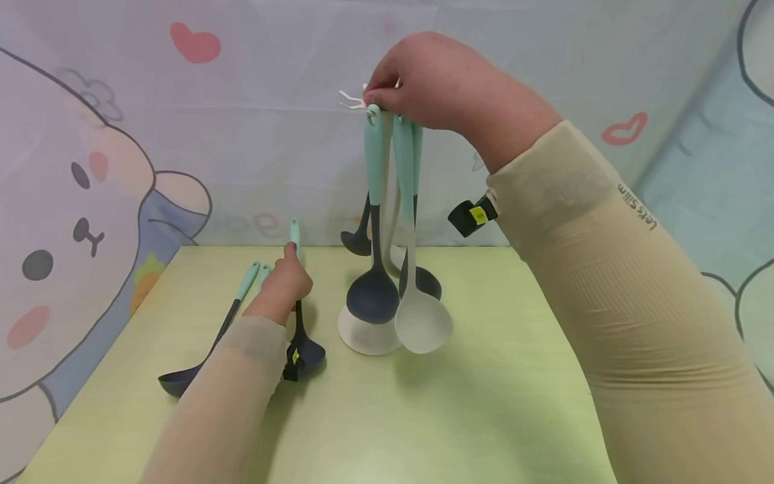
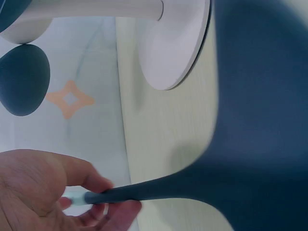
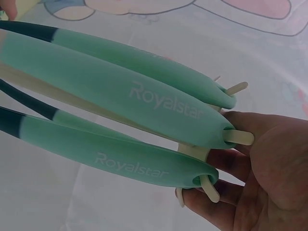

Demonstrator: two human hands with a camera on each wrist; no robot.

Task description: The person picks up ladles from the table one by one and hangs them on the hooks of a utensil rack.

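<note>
**A:** ok so what are the hands up to here?

**B:** left hand point(image 1: 284, 286) has its fingers curled round the mint handle of a dark ladle point(image 1: 300, 336), gripping near where the mint meets the dark shaft. The ladle's bowl sits on the green desk point(image 1: 471, 403), handle tilted up toward the back wall.

**A:** and the right one?

**B:** right hand point(image 1: 423, 84) is up at the top of the white utensil stand point(image 1: 367, 336), fingers pinched around its hooks point(image 3: 238, 137). Three mint handles point(image 3: 120, 91) hang off those hooks right against the fingers.

**A:** what's hanging?

**B:** a dark spoon point(image 1: 373, 296), a white spoon point(image 1: 423, 323), and another dark one behind them.

**A:** anything else lying around?

**B:** one more dark ladle point(image 1: 202, 356) flat on the desk, just left of the left forearm.
</note>
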